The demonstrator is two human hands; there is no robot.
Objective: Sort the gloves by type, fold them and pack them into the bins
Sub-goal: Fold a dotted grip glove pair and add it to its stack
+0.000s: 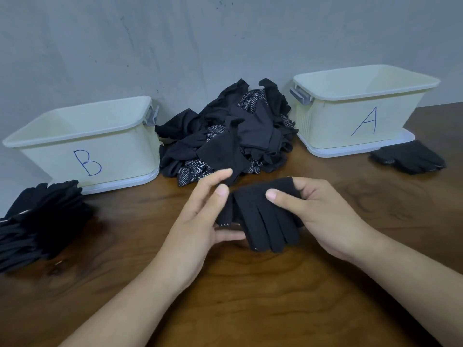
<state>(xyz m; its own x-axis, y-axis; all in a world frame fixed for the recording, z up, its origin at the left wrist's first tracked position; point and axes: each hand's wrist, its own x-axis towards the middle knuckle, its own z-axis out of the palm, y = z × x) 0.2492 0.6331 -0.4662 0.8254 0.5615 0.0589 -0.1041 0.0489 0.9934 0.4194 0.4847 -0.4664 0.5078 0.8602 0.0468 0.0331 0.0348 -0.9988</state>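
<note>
A loose heap of black fabric gloves [225, 131] lies on the dark wooden table [250, 296], against the grey wall [175, 33]. Just left of the heap stands the pale plastic bin marked B [120, 149], just right the pale plastic bin marked A [333, 121]. Farther left and nearer sits a stack of folded black gloves [42, 221]; farther right, a few flat black gloves [408, 157]. Before the heap, left hand [195, 221] and right hand [323, 216] hold a single black glove [265, 216].

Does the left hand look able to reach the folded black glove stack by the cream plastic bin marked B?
Likely yes: only brown wooden table lies between the left hand and the stack. But it holds a black fabric glove with the right hand and must let go first.
</note>
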